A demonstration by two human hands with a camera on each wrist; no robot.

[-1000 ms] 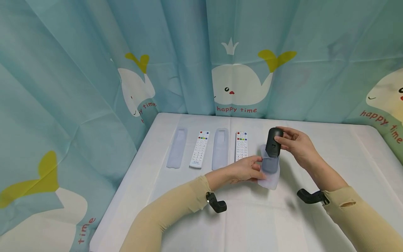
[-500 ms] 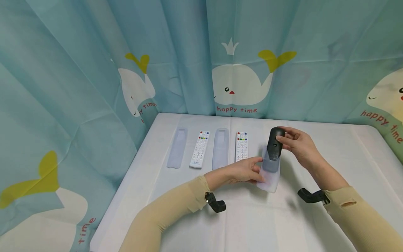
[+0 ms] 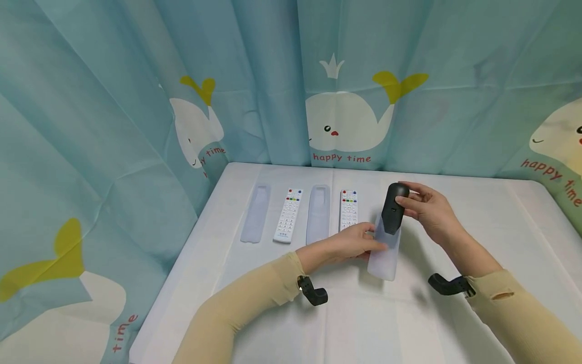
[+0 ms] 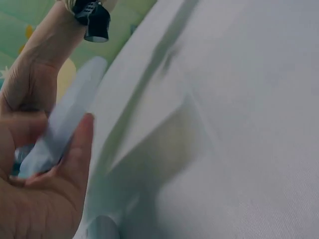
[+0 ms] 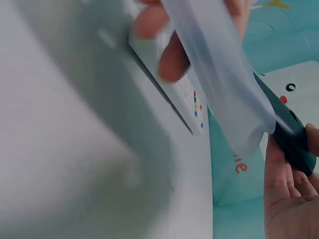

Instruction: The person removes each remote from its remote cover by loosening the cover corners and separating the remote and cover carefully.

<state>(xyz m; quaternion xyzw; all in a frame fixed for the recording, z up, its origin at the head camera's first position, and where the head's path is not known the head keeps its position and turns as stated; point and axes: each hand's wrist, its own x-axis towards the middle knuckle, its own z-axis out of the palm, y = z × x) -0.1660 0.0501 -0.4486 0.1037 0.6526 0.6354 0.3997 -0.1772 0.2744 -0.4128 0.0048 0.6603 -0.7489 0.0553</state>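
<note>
In the head view my right hand pinches the upper end of a black remote control between thumb and fingers, with its back side showing. The lower part of the remote sits at a translucent protective sleeve. My left hand grips that sleeve by its left edge, above the table. In the right wrist view the black remote goes in at the mouth of the sleeve; how deep it reaches cannot be made out. Thumb and fingers of the left hand lie either side of the sleeve in the left wrist view.
Left of the hands on the white table lie a white remote, a translucent sleeve, another white remote and another sleeve. A blue curtain with whale prints hangs behind the table.
The sleeve's upper flap, folded down earlier, now lies up along the black remote. The sleeve has shifted slightly left and down. My left thumb has moved higher on it; the right hand keeps its pinch.
</note>
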